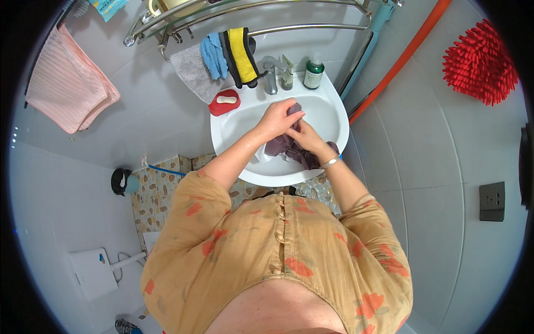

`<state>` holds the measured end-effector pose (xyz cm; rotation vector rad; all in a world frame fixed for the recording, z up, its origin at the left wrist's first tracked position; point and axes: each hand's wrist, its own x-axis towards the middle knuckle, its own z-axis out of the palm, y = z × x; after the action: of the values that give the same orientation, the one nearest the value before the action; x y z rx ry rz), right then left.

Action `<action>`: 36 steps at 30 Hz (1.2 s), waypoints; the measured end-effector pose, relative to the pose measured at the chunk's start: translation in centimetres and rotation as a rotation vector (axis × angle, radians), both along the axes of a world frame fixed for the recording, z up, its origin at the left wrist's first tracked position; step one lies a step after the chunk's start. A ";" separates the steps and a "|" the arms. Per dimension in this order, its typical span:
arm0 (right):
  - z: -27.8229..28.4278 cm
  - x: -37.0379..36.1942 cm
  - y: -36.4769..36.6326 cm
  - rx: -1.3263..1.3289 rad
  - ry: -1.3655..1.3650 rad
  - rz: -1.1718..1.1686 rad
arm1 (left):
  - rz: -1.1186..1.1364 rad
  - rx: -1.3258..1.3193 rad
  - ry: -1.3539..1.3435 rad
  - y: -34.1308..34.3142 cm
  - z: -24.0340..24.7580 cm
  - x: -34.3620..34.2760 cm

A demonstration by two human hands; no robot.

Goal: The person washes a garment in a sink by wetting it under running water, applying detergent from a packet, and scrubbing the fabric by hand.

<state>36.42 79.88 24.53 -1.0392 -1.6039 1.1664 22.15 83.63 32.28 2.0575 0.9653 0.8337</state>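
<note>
Over the white washbasin [225, 131] both my hands grip a dark purple cloth [280, 146]; its exact kind is hard to make out. My left hand [276, 119] is closed round the upper bunch of it, near the tap. Just below and to the right, my right hand [307, 137] is closed on the same cloth, with fingers close to the left hand's. The loose part hangs down into the bowl, and some dark fabric lies by the right rim under my right wrist, which wears a silver bangle [330, 162].
Behind the bowl stand a grey tap [270, 78] and a green bottle [314, 74]. A red soap dish [224, 102] sits at the left rim. Rags, including a yellow one [240, 55], hang from a metal rack [311, 28]. An orange pole [397, 61] leans at the right.
</note>
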 end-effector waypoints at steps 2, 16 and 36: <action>-1.8 -1.0 1.3 -0.106 0.100 -0.077 | -0.039 -0.057 -0.089 1.0 0.2 0.3; 8.0 -0.3 3.5 -0.262 0.946 -0.308 | 0.225 -0.460 -0.247 -1.8 -10.6 -1.4; -14.9 3.5 3.3 -0.259 -0.724 -0.090 | 0.069 -0.389 -0.976 -3.5 5.8 -2.8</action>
<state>39.93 83.18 9.68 -1.8313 -1.9413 1.0059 19.33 80.14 38.09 1.0591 0.5626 1.3622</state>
